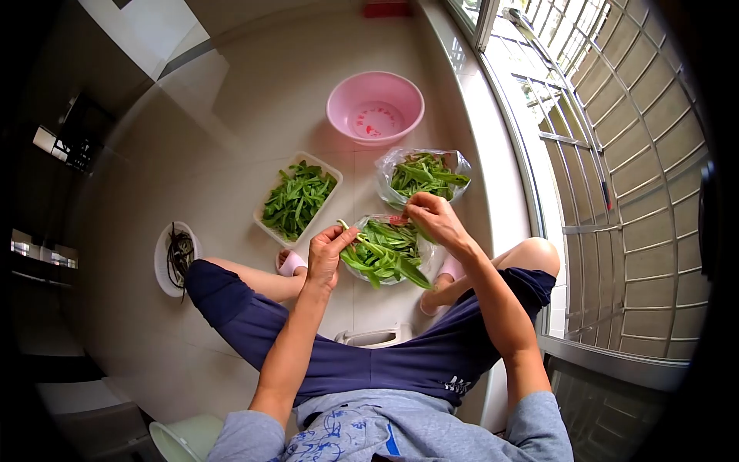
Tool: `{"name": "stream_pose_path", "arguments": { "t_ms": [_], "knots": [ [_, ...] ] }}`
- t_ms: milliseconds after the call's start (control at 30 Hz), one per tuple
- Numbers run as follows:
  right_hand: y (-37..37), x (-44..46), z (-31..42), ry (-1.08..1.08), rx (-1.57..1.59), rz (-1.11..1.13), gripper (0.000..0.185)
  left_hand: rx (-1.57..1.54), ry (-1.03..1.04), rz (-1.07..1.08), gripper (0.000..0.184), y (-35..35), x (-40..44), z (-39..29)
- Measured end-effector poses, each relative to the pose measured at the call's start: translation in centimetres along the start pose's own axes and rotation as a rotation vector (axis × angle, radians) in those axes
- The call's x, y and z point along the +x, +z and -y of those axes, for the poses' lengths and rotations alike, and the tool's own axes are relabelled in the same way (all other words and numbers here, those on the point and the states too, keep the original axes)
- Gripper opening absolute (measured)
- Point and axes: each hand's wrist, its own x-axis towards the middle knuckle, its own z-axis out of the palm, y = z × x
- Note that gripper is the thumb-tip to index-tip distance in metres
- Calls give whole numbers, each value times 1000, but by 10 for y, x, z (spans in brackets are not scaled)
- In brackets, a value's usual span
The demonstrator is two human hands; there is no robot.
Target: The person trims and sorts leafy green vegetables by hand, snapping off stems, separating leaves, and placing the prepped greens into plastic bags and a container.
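My left hand (331,250) is closed, pinching the pale stem end of a leafy green stalk (377,252). Long leaves from that stalk hang to the right over a plastic bag of greens (396,237) between my feet. Just up and to the right, my right hand (435,219) has its thumb and fingers drawn together; what they grip, if anything, is hidden. Beyond it is a second clear bag (464,164) holding leafy greens. A white rectangular tray (335,173), heaped with picked green leaves (296,199), lies to the left of the bags.
A pink basin (376,108) stands farther out on the tiled floor. At the left is a white bowl (162,262) with dark, stringy scraps. A pale green bucket (185,439) sits at the lower left. Along the right run a ledge and a barred window (616,177).
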Motion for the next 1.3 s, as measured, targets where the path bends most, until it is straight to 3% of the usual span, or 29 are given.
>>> {"name": "stream_pose_path", "arguments": {
  "t_ms": [67, 133, 167, 267, 333, 400, 533, 667, 800, 867, 933, 1000, 1067, 1133, 1233, 1300],
  "knots": [
    [-1, -1, -4, -60, 84, 63, 13, 73, 69, -15, 9, -3, 0, -1],
    [9, -9, 2, 14, 34, 95, 11, 102, 85, -23, 9, -2, -1, -1],
    [17, -9, -7, -88, 78, 103, 13, 129, 101, -30, 10, -1, -2, -2],
    [24, -15, 6, -51, -207, 175, 26, 173, 139, -61, 10, 2, -4, -2],
    [31, -17, -1, -155, -354, 100, 34, 176, 166, -85, 9, 4, -3, 1],
    [37, -19, -4, -118, -468, 73, 35, 181, 191, -109, 9, 5, -3, 3],
    [39, -16, -11, -113, -520, 81, 23, 182, 176, -70, 8, 6, -4, 3],
    [31, -14, -11, -145, -526, 163, 24, 191, 104, -76, 10, -1, -2, -1],
    [17, -10, -9, -47, -348, 345, 26, 60, -73, -68, 9, -13, 4, -4],
    [8, -8, -2, 121, -95, 509, 20, -98, -211, 1, 9, -16, 5, -5],
    [2, -11, 9, 140, -9, 532, 18, -144, -242, 39, 9, -18, 4, -3],
    [-4, -10, 12, 340, 234, 547, 19, -189, -274, 80, 10, -19, 4, -2],
    [-5, -7, 5, 376, 478, 546, 16, -237, -323, 124, 12, -18, 3, 0],
    [2, -4, -5, 430, 562, 466, 16, -247, -322, 105, 13, -14, 2, -1],
    [27, -13, -15, 504, 445, 340, 12, -260, -310, 62, 14, -2, -2, -7],
    [32, -15, -19, 486, 488, 552, 11, -275, -300, 42, 15, 3, -4, -10]
  ]
}}
